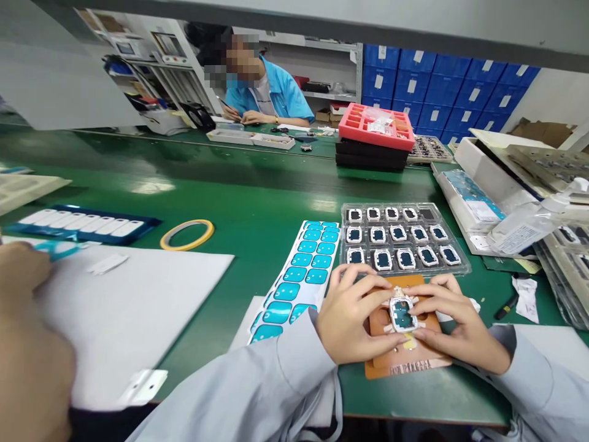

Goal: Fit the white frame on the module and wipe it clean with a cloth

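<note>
Part: white-framed module (402, 314) with a teal centre.
Left hand (352, 313): closed, fingertips gripping the module's left side.
Right hand (460, 322): closed, fingertips gripping the module's right side.
Location: module held between both hands above the middle of an orange mat (405, 362); contact with the mat could not be told.
Tray: clear tray (405, 233) of similar modules, just beyond the hands.
Stickers: blue sticker sheet (299, 276) just left of the left hand, beside the tray.
Tape: yellow tape roll (187, 235) on the green bench (257, 209), left of the stickers.
Neighbour: co-worker's hand (23, 267) at far left, holding teal scissors (59, 248) over a white sheet (129, 319).
Opposite: second co-worker (269, 92) in a blue jacket, seated across the bench, beyond a red tray (375, 126).
</note>
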A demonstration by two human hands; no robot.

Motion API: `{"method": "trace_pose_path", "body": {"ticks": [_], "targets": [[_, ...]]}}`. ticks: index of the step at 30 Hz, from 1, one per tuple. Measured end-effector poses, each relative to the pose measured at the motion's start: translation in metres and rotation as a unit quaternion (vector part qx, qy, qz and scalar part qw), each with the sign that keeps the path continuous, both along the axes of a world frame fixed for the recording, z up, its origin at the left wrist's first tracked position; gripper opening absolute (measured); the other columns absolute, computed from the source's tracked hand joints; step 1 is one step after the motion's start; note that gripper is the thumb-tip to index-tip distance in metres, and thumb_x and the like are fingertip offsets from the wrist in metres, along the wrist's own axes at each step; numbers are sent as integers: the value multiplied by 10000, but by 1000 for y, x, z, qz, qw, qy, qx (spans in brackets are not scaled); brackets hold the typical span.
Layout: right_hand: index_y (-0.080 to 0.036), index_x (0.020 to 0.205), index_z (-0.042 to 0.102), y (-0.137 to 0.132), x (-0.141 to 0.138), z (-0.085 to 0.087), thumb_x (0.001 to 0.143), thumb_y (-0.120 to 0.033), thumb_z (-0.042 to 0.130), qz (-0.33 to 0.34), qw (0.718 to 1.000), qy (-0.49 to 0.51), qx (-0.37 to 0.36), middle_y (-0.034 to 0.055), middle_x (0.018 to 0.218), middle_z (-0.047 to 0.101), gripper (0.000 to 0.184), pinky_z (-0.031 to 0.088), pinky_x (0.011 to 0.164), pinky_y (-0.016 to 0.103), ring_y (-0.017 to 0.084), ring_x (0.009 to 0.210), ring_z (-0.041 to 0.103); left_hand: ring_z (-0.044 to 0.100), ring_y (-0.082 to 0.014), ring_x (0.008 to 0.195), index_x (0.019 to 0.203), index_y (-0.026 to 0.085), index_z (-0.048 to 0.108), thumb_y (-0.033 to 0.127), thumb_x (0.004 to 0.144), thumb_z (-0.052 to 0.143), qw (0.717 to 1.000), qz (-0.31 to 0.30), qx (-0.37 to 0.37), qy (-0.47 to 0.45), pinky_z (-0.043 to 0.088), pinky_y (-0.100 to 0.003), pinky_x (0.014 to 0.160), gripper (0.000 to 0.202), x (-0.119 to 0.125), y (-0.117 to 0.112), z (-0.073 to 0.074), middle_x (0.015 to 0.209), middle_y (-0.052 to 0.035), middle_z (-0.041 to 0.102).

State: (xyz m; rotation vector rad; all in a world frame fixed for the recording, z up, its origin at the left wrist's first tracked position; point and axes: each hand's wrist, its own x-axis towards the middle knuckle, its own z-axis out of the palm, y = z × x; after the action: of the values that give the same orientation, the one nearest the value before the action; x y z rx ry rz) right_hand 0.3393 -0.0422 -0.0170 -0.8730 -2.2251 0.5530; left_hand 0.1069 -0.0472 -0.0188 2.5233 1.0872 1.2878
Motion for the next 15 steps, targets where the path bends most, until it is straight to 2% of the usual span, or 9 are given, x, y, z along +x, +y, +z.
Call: {"method": "trace_pose_path", "body": {"ticks": [5,8,12,15], "targets": [[-253,837,669,1,-1,-3,799,-318,727,-5,1000,-22,17,78,1146,690,95,407,868,492,283,986,518,536,-289,1027,940,205,698,494,667,776,997,-2,-66,30,364,-483,899,405,0,1,-2,958,-59,705],[-253,809,654,2,-2,-4,775,-307,745,3,999,-28,30,68,1132,694,110,401,876,489,285,1000,511,534,-290,1034,921,204,687,502,633,806,994,-10,-104,14,361,-497,921,431,1,2,-4,946,-54,702],[-278,957,648,3,-3,-5,803,-305,719,18,999,-16,43,55,1151,680,172,391,871,465,277,1002,511,534,-267,1012,1014,221,694,575,630,803,986,-34,-152,-58,397,-473,933,534,4,2,-5,989,-69,695],[-280,1009,611,3,-3,-7,800,-347,721,12,999,-3,34,55,1082,675,245,392,869,449,276,993,519,491,-278,1074,1184,255,659,633,664,744,985,-68,-154,-39,382,-490,976,649,5,1,-6,1116,-97,664]]}}
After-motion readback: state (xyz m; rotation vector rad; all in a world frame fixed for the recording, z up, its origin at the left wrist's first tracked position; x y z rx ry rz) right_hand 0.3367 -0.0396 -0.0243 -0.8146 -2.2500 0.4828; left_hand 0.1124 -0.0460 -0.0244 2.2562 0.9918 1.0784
